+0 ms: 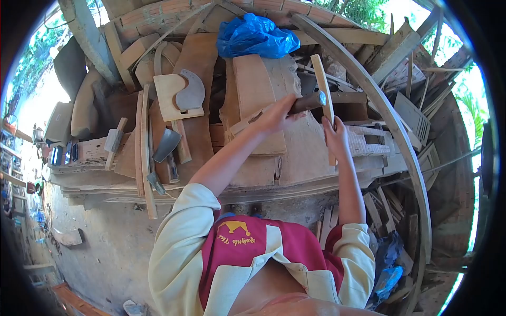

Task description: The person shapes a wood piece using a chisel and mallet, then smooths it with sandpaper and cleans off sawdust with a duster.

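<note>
My left hand [276,113] is closed around the dark handle of a hammer-like tool [310,101], whose metal head rests against a pale wooden slat [322,84]. My right hand [335,138] grips that slat lower down and holds it standing on the wooden workbench [295,158]. Both arms, in cream sleeves, reach forward from my body over the bench edge.
A blue plastic bag [255,37] lies at the back of the bench. To the left are a curved blade on a pale board [191,94], a hatchet [167,143] and a mallet [113,141]. A long bent wooden strip [392,121] and piled offcuts crowd the right side.
</note>
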{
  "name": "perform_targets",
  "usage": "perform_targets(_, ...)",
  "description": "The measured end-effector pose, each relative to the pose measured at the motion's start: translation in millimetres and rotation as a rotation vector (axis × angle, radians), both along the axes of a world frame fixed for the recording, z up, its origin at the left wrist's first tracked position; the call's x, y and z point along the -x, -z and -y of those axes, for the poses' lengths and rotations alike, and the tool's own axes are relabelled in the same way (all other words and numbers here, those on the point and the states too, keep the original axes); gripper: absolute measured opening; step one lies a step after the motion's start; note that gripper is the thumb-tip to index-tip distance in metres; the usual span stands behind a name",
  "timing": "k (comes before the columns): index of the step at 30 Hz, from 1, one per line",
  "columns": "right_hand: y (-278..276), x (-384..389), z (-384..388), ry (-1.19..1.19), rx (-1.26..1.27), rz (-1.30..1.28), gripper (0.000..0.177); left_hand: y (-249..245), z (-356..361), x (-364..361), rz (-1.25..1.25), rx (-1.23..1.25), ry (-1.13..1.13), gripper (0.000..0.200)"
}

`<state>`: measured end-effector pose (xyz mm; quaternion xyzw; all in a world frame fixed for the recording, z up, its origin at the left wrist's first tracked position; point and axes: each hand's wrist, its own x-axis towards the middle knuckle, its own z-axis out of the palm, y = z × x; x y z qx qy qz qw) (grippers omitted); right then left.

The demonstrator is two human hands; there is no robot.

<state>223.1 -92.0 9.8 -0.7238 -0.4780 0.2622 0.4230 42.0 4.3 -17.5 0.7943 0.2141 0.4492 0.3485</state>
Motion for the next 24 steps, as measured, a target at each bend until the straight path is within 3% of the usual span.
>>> perform_targets(5,32,5,-3,-0.010,0.087,-0.080,0.041,-3,-14,16,0.036,0.070,0.105,0.033)
perform_targets(13,33,26,-33,-0.086,0.161,0.292,0.047,-13,-28,54,0.351,0.437,0.267,0.032)
perform_targets(24,65,46,-102,-0.085,0.059,0.415,0.058,1,-33,54,0.599,0.374,0.038,0.020)
